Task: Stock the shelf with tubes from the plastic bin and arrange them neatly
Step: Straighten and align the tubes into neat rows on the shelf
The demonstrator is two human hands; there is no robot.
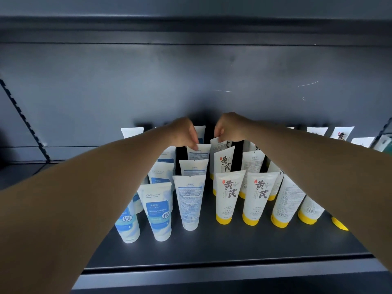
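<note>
White tubes stand cap-down in rows on the dark shelf, blue-labelled ones with white caps on the left and yellow-capped ones on the right. The left hand pinches the crimped top edge of a blue-printed tube in the third row back, and the right hand pinches the top of a yellow-capped tube just beside it. Both forearms reach in over the front rows.

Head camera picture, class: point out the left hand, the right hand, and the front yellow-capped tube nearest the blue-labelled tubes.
left hand (184, 132), head view, back of the hand.
right hand (230, 127), head view, back of the hand.
front yellow-capped tube (228, 193), head view, middle of its white body.
</note>
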